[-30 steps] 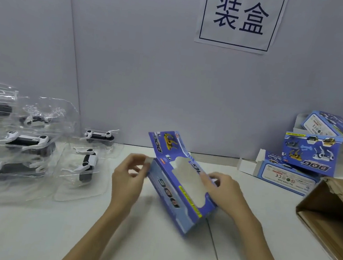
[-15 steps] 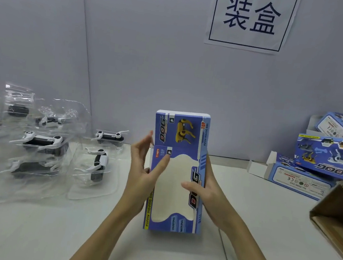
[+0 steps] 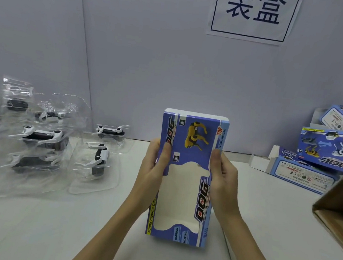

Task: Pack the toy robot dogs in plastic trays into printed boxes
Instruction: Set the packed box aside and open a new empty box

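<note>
You hold the printed box [image 3: 187, 177] upright on the counter [image 3: 52, 223], left hand [image 3: 152, 170] and right hand [image 3: 223, 176] gripping its long edges; next, probably open an end for a trayed dog [image 3: 98, 160].

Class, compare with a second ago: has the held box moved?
Yes. The box, then tilted open-end up, now stands upright, window facing the camera, against the table.

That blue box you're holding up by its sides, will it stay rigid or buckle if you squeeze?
The blue box looks empty through its window, so probably light and easily crushed. Left hand and right hand grip its sides; squeezing may bow them.
</note>
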